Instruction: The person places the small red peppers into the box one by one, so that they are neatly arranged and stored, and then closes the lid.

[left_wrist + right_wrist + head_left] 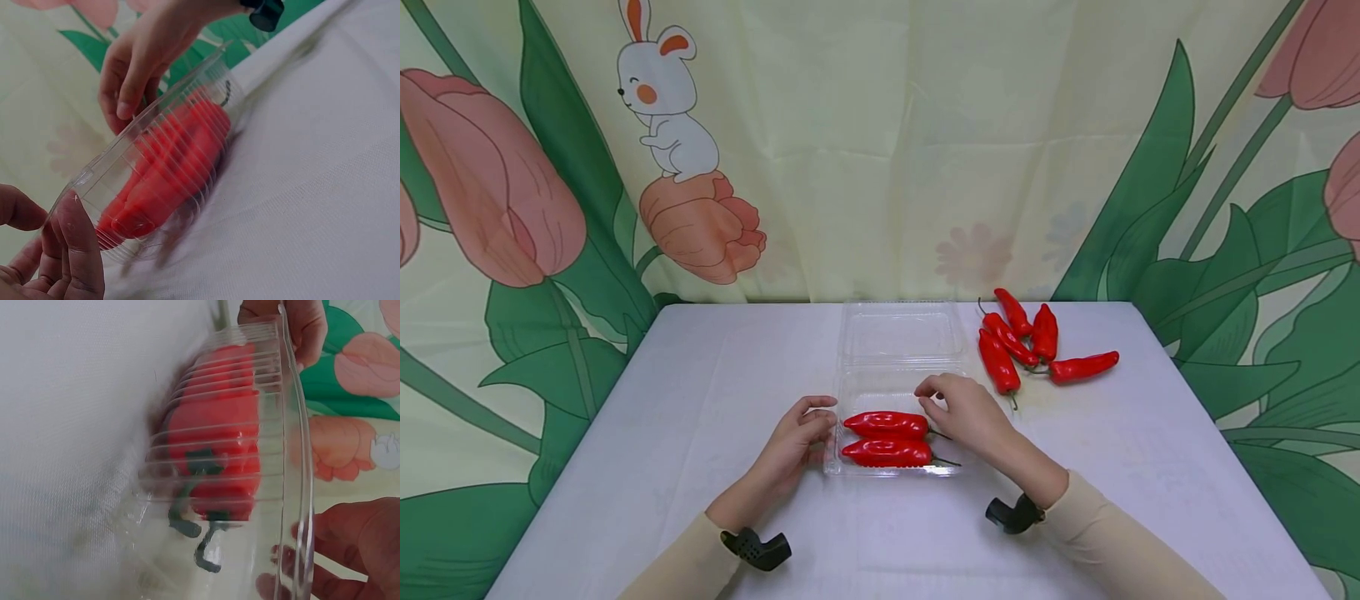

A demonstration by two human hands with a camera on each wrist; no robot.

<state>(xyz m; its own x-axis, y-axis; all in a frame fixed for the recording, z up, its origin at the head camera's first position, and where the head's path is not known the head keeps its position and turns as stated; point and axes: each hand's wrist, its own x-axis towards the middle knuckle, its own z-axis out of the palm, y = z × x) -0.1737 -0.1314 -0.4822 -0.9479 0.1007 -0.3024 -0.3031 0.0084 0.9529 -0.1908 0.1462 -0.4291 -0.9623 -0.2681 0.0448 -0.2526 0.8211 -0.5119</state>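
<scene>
A clear plastic clamshell box (872, 385) lies on the table with its lid folded back, away from me. Two red peppers, a farther one (886, 425) and a nearer one (886, 454), lie side by side in its near part, their green stems toward the right. At the left edge, my left hand (790, 446) pinches the box's rim between thumb and fingers, as the left wrist view shows. Above the box's right side is my right hand (966, 412), its fingers loosely bent with nothing between them. In the right wrist view, its fingertips (284, 556) show through the clear wall.
Several more red peppers (997, 362) lie loosely grouped at the back right of the white table (715, 375), one (1084, 367) pointing off to the right. The open lid (902, 329) reaches the table's back edge. Behind hangs a printed curtain (865, 150).
</scene>
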